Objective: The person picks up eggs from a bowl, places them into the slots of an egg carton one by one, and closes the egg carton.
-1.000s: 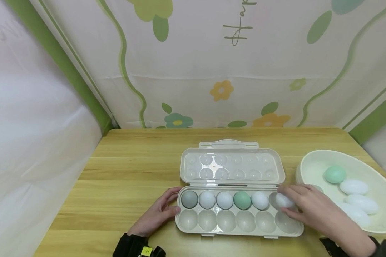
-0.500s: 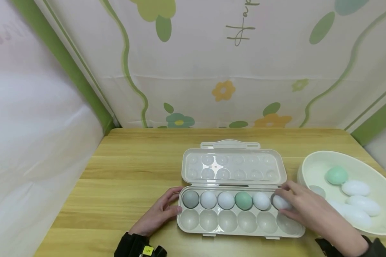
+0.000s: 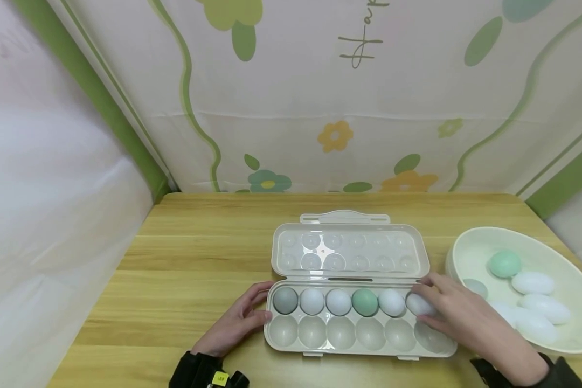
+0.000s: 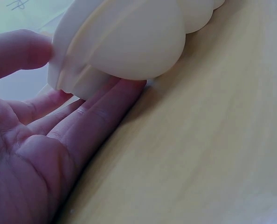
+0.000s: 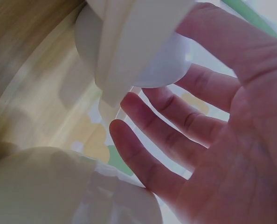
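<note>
This looks like a small cloth-walled booth: a flower-printed white sheet (image 3: 271, 81) rises behind the wood-grain table's (image 3: 184, 258) far edge, paler cloth (image 3: 53, 215) hangs beyond its left edge, and green bands (image 3: 94, 110) slant upward from near both far corners.

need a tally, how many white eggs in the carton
4: two white eggs between grey egg and green egg, one right of green, one rightmost, gripped by the right hand.

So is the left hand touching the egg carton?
Touching: in the left wrist view, the left hand rests its thumb against the egg carton.
</note>
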A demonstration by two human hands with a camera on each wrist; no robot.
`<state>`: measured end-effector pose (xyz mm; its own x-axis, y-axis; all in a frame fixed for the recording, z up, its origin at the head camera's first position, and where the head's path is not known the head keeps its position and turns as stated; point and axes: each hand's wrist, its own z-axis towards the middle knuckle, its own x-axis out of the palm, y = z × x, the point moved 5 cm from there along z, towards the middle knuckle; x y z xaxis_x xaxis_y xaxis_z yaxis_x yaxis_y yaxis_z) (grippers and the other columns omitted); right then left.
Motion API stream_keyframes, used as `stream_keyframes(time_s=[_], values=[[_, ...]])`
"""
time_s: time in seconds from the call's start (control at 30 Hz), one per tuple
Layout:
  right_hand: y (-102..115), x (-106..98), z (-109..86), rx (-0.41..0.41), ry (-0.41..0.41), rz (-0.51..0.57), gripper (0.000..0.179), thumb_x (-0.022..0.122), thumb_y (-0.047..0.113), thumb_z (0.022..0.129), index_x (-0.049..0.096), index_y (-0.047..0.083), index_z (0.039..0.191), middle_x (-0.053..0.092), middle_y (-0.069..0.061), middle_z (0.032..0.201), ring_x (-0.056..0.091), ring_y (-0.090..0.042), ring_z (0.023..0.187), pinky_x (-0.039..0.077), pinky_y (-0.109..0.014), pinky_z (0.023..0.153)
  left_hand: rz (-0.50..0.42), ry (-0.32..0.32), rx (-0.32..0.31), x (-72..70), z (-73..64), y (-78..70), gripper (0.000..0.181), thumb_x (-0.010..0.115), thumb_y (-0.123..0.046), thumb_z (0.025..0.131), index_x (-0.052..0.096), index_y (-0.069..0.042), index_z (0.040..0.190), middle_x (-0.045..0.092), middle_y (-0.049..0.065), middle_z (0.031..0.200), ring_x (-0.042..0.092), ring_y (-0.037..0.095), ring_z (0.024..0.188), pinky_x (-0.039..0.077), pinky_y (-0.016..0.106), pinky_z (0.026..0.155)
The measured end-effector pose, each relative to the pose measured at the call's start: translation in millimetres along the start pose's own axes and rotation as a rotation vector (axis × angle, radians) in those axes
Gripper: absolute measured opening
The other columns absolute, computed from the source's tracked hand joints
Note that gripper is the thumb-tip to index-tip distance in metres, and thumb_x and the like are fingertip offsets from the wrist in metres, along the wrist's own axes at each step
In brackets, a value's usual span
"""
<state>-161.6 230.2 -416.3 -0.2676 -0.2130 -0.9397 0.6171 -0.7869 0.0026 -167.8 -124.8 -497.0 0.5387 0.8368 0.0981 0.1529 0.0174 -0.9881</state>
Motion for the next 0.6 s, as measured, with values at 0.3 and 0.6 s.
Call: stream_keyframes(time_s=[0.3,0.6], values=[[-1.0,2.1,-2.0,-0.001,0.007,0.008,0.045,0.082,0.027,0.056,0.064,0.016,0.096,0.056,0.006,0.094,0.052,-0.013,0.08,0.048,-0.033,0.06,0.027,0.001,0.008,-1.6,0.7,1.5,0.051,0.051,-0.01,0.093,0.029,-0.011,0.139,0.025,0.025,0.147,0.049,0.031,0.117,0.047,0.032,0.089],[-1.1,2.8,-2.1,-0.009,0.001,0.002,0.046,0.082,0.026,0.056,0.063,0.015,0.096,0.059,0.004,0.094,0.053,-0.016,0.083,0.049,-0.035,0.063,0.032,0.005,0.0,-1.7,1.3,1.7,0.052,0.052,-0.01,0.093,0.028,-0.011,0.139,0.026,0.024,0.147,0.049,0.03,0.117,0.046,0.03,0.091]])
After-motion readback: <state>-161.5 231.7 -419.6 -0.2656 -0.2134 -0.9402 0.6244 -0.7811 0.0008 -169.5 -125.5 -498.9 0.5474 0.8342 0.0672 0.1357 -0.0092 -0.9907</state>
